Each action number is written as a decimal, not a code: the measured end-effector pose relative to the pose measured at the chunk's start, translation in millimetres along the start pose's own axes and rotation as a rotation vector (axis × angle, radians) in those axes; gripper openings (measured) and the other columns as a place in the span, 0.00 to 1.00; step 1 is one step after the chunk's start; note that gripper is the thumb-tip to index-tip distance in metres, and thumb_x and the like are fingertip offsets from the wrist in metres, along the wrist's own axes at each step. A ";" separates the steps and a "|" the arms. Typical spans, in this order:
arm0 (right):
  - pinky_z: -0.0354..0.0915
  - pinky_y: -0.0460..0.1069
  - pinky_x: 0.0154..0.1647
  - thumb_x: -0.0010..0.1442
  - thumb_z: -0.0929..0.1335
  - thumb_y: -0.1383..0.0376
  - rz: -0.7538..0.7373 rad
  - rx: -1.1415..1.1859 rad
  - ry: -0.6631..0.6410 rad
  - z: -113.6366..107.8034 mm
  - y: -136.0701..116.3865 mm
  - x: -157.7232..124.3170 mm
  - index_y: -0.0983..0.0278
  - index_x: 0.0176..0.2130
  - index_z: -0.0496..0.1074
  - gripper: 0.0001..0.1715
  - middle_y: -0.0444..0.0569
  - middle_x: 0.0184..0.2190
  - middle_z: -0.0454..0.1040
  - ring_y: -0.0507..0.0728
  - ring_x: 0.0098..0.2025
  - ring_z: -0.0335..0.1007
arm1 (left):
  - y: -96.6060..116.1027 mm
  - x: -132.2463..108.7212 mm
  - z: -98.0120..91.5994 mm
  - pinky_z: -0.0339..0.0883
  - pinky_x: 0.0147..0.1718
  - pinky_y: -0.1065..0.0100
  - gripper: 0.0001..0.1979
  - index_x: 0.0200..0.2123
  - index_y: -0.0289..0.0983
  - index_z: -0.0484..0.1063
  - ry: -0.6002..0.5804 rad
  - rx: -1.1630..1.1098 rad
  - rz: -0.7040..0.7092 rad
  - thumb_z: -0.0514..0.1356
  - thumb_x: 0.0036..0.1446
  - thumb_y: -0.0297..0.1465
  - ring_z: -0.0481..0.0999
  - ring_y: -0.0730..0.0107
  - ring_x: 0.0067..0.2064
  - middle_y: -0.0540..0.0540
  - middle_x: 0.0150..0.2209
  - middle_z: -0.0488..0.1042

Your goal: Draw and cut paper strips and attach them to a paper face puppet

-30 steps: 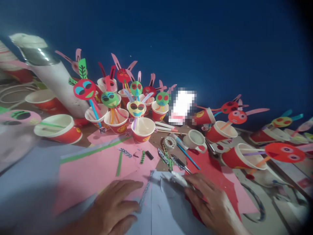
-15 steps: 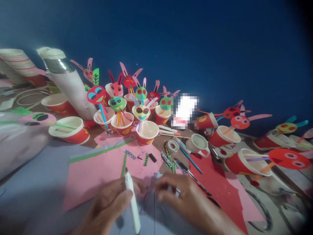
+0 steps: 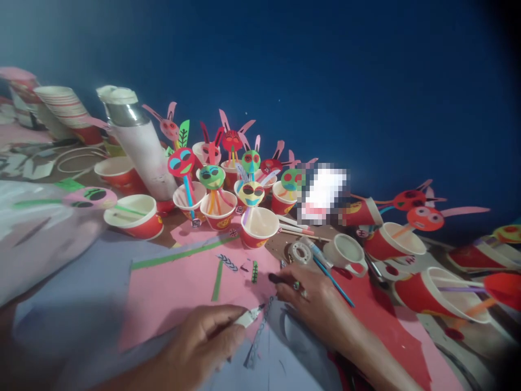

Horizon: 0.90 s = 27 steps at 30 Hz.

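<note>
My left hand (image 3: 203, 342) is closed round a white marker (image 3: 246, 317), whose dark tip points right over the edge of a pink sheet (image 3: 175, 290). My right hand (image 3: 315, 304) reaches left across the sheet, its fingertips pinched on a small black cap (image 3: 274, 278). Between the hands a patterned paper strip (image 3: 258, 336) lies along a lavender sheet (image 3: 280, 353). Green paper strips (image 3: 217, 271) and small cut leaves (image 3: 254, 271) rest on the pink sheet just beyond.
Behind the sheets stand several red paper cups holding paper faces on straws (image 3: 211, 190). A white flask (image 3: 140, 149) and stacked cups (image 3: 65, 108) are at the left. A tape roll (image 3: 302, 252), a white mug (image 3: 345, 252), a blue pencil (image 3: 334, 279) and red paper (image 3: 374, 320) lie at the right.
My left hand took up the white marker and turned its tip to the right. My right hand left the lavender sheet and reached forward to the black cap. The view has shifted.
</note>
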State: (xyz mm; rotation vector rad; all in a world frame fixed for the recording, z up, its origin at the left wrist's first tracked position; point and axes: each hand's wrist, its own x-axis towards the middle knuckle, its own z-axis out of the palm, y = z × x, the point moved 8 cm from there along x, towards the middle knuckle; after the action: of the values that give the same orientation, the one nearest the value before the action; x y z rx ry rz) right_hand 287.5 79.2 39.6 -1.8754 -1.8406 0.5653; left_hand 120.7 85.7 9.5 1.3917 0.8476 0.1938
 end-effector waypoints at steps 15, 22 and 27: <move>0.64 0.47 0.36 0.59 0.65 0.69 -0.233 0.230 -0.094 -5.8 -16.6 -25.8 0.61 0.38 0.71 0.06 0.46 0.33 0.74 0.53 0.36 0.70 | -1.7 0.9 1.3 0.62 0.27 0.75 0.21 0.53 0.39 0.70 -0.037 0.145 0.054 0.52 0.60 0.40 0.64 0.74 0.28 0.49 0.28 0.70; 0.65 0.49 0.38 0.62 0.64 0.67 -0.290 0.202 -0.097 -3.1 -23.9 -27.9 0.61 0.39 0.70 0.06 0.48 0.35 0.73 0.54 0.38 0.69 | 5.2 -0.2 6.3 0.59 0.26 0.77 0.19 0.48 0.35 0.73 -0.101 0.139 0.027 0.52 0.59 0.38 0.61 0.75 0.27 0.50 0.27 0.69; 0.65 0.49 0.40 0.61 0.64 0.69 -0.318 0.159 -0.090 -0.7 -25.2 -30.9 0.60 0.40 0.69 0.07 0.48 0.36 0.72 0.55 0.39 0.69 | 10.1 -0.3 5.2 0.59 0.26 0.77 0.15 0.38 0.34 0.76 -0.096 0.154 0.054 0.52 0.58 0.36 0.62 0.75 0.28 0.50 0.29 0.71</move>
State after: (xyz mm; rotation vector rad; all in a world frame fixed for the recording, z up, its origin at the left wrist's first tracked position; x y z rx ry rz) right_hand 266.5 48.5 54.1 -1.4394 -2.0336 0.6690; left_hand 127.2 83.6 18.5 1.5563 0.7585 0.1036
